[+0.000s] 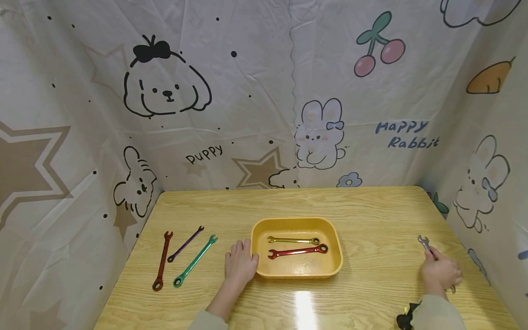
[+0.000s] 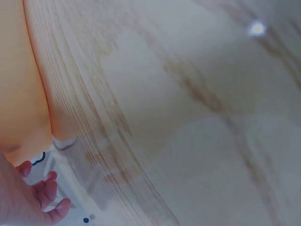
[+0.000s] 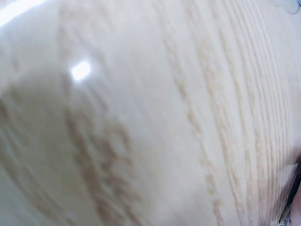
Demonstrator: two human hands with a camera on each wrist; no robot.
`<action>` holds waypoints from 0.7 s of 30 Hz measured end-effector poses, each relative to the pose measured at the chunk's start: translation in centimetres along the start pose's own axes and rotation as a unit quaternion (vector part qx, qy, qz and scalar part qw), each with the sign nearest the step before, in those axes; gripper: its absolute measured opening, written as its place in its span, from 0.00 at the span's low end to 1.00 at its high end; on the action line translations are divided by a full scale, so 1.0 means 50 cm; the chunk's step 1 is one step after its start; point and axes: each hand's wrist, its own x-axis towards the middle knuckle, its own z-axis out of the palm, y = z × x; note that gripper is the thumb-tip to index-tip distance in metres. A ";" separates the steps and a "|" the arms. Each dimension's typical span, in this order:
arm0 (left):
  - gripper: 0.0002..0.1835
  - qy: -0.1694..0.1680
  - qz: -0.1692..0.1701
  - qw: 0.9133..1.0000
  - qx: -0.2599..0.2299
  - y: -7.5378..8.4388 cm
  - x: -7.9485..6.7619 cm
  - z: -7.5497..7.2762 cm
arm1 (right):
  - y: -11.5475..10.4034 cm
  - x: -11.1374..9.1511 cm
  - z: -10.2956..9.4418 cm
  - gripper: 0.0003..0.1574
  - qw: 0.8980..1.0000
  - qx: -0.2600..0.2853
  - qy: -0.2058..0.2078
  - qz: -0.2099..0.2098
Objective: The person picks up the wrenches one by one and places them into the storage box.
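Note:
My left hand (image 1: 241,263) touches the left side of a yellow plastic tray (image 1: 297,271), its fingers loosely extended. In the left wrist view the same hand (image 2: 28,195) shows beside the tray's orange-looking wall (image 2: 23,80). Inside the tray lie a gold combination wrench (image 1: 293,240) and a red combination wrench (image 1: 298,251). Far to the right, my right hand (image 1: 441,272) grips a silver combination wrench (image 1: 424,241) at the table's right side; its open end sticks out past the fingers. The right wrist view shows mostly tabletop, with a dark sliver of the wrench (image 3: 292,193) at its edge.
Left of the tray, a dark red wrench (image 1: 162,261), a purple wrench (image 1: 185,244) and a green wrench (image 1: 195,261) lie apart on the wooden table (image 1: 379,220). A printed cloth (image 1: 255,91) hangs around the table's back and sides.

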 end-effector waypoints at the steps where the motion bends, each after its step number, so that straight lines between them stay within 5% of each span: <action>1: 0.21 -0.001 0.000 1.000 0.000 0.000 0.000 0.000 | 0.000 -0.001 0.000 0.26 1.000 -0.004 -0.001 -0.003; 21: 0.22 -0.010 -0.008 1.000 -0.003 0.002 -0.001 -0.003 | 0.006 -0.013 0.005 0.23 0.997 0.006 0.030 -0.069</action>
